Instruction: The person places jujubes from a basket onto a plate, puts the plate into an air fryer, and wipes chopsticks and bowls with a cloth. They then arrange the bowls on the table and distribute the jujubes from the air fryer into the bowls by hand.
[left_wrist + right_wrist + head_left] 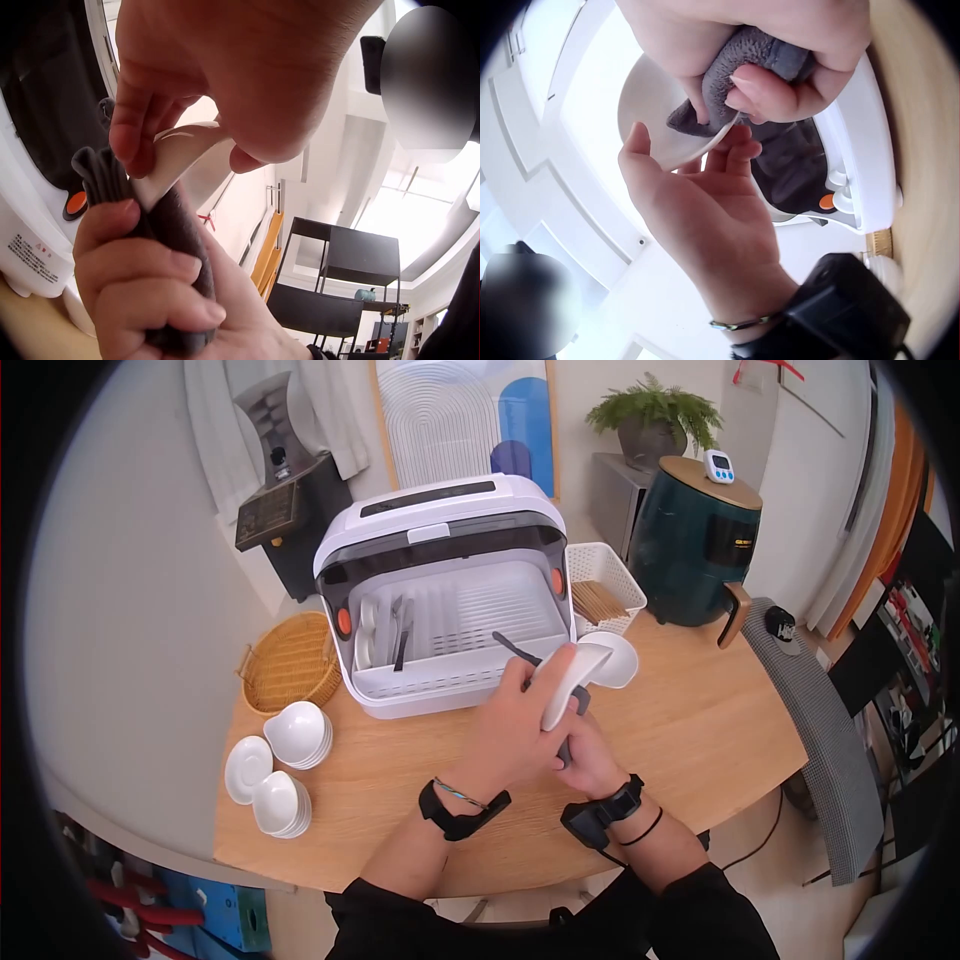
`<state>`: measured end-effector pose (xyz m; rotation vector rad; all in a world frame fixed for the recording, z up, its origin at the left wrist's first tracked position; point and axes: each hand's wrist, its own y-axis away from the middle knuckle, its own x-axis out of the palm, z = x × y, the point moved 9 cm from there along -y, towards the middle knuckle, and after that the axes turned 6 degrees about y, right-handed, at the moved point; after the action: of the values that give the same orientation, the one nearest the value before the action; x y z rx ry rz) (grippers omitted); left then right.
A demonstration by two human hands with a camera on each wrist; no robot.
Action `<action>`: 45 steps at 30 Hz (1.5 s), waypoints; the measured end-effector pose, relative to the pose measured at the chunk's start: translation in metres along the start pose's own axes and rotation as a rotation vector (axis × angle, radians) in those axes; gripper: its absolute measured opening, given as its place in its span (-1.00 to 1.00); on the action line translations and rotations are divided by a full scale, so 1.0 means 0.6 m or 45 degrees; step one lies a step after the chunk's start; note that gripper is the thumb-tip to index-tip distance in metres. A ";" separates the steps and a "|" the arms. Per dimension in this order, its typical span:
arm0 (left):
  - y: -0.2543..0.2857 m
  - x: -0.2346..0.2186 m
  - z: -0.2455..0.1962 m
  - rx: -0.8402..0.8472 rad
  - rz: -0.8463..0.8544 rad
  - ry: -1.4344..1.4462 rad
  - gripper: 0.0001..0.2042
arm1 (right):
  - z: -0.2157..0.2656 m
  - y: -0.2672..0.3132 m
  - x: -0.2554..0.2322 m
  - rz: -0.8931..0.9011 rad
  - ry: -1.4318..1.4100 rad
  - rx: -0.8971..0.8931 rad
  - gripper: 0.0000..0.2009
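A white bowl (pixel 652 112), tilted on its side, is pinched at its edge by my left hand (pixel 520 710), fingers on one side and thumb on the other. My right hand (pixel 592 758) grips a bunched grey cloth (pixel 739 71). In the right wrist view the cloth is pressed over the bowl's rim, one corner reaching inside. Both hands meet above the table (pixel 690 710), in front of a white dish box (pixel 430 695). In the left wrist view, fingers of the right hand (pixel 150 277) curl round the cloth. Another white bowl (pixel 622 662) stands just beyond the hands.
Inside the open dish box are small white dishes (pixel 366 630) and dark-handled cutlery (pixel 404 632). To the left are stacked white bowls (pixel 298 734), a saucer (pixel 248 768) and a wicker tray (pixel 290 670). A white basket (pixel 632 592) with chopsticks and a green air fryer (pixel 690 530) stand at right.
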<state>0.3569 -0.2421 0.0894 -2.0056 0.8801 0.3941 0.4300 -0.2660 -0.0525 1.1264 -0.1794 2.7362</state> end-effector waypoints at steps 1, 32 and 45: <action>-0.003 -0.008 0.005 -0.042 0.028 -0.017 -0.49 | 0.007 0.002 0.011 -0.005 0.001 -0.005 -0.67; 0.047 -0.037 0.054 -0.269 0.717 -0.229 -0.55 | 0.092 0.014 0.054 -0.283 1.679 -0.575 -0.60; 0.011 -0.059 0.000 -0.076 0.444 -0.106 -0.31 | 0.058 0.014 0.031 -0.268 0.740 -0.190 -0.73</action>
<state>0.3273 -0.2291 0.1056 -1.8739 1.1801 0.7014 0.4393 -0.2780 -0.0153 0.2668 -0.1661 2.6708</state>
